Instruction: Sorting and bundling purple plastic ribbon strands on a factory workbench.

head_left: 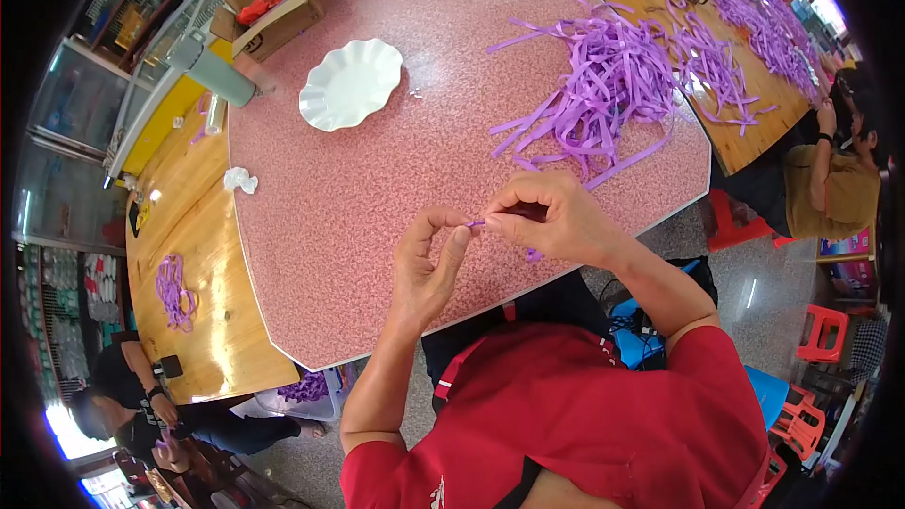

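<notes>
We work over the pink speckled desk (377,188), its near edge just under our wrists. At one o'clock from our hands lies the big purple ribbon pile (603,85), well apart; at eleven o'clock, a white scalloped plate (351,83), with open desk between. Our right hand (551,219) and left hand (429,264) each pinch closed on one small purple ribbon strip (476,223) between them.

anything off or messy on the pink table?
Nothing damaged or spilled. The purple strip pile sprawls loosely, some ends past the pink table edge. A crumpled white scrap lies beside it. Both hands pinch one purple strip.
</notes>
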Demonstrator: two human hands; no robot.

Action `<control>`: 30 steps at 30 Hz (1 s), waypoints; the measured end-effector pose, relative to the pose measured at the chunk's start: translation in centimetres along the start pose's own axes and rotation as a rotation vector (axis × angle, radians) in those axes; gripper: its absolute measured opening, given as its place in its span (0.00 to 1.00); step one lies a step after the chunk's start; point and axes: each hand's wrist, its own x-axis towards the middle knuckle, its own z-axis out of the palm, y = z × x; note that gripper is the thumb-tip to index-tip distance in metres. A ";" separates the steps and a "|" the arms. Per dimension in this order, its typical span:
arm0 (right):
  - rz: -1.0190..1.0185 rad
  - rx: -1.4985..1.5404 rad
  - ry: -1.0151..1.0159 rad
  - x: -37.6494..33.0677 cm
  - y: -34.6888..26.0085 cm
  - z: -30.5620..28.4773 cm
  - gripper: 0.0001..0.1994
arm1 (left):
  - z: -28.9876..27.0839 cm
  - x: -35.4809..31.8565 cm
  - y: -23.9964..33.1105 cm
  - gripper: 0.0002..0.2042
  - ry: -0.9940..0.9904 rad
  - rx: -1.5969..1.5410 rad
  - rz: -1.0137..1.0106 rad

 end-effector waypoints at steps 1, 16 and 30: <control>0.021 0.002 0.007 -0.1 0.1 0.0 0.05 | 0.0 0.2 0.3 0.08 -0.005 0.071 0.041; -0.219 -0.127 -0.037 -0.5 1.5 4.2 0.05 | -5.1 -0.5 3.9 0.06 -0.380 0.923 0.505; -0.294 -0.584 0.095 -3.0 6.8 -5.0 0.08 | -11.2 -3.8 2.3 0.14 0.210 0.915 0.035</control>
